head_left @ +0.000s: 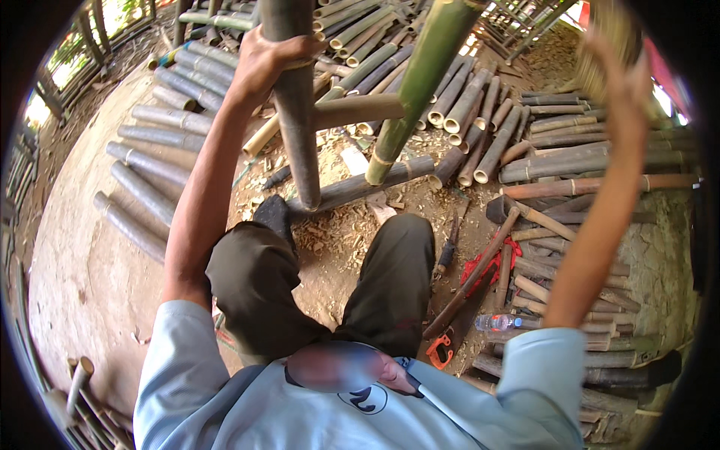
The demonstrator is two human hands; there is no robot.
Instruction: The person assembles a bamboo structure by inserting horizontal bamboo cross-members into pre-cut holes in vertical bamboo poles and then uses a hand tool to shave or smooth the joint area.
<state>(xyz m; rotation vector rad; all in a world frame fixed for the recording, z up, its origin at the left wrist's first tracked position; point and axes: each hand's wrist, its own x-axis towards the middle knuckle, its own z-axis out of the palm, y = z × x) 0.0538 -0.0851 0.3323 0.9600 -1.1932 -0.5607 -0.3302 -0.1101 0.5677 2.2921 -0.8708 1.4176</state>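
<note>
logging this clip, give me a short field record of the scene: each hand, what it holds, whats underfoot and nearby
left hand: gripping a dark upright bamboo pole
right hand: raised high on a blurred pale bamboo piece; grip unclear
leaning pole: green bamboo pole, tilted beside the dark one
underfoot: horizontal bamboo pole with wood chips around it
nearby: plastic bottle, orange-handled saw, cut bamboo stacks

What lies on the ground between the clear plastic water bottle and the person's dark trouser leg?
In the head view, an orange-handled hand saw lies between the clear plastic water bottle and the dark trouser leg, on wood-chip-strewn dirt.
</note>
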